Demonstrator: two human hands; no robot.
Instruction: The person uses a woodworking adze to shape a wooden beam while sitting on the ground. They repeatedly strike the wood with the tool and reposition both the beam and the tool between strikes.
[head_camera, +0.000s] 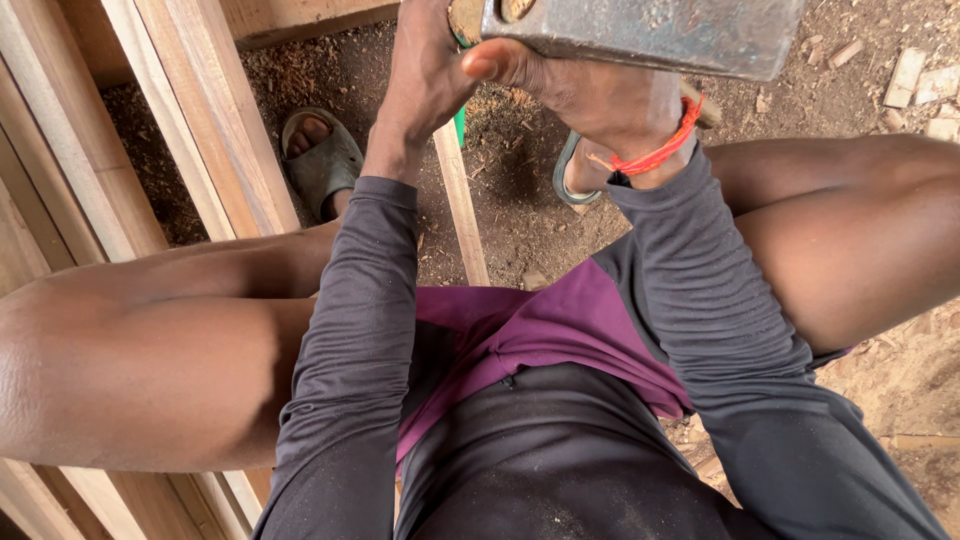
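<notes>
Right hand (590, 95), top centre, fingers clamped on the grey steel hammer head (640, 30), which runs off the top edge. Left hand (425, 75) just beside it, fingers cut off by the frame, grip can't tell; green-handled tool (459, 125) pokes out below it. Thin pale wood strip (460, 205) runs down between the 2 knees. Stacked timber planks (170, 130) crowd the left edge; open sawdust-covered dirt floor (850, 90) upper right. No containers visible.

1. Our left hand (425, 75) reaches toward twelve o'clock, fingers curled closed, the grey sleeve ending at the wrist.
2. Our right hand (590, 95) sits at one o'clock, clenched, thumb pointing toward nine o'clock, a red band around its wrist.
</notes>
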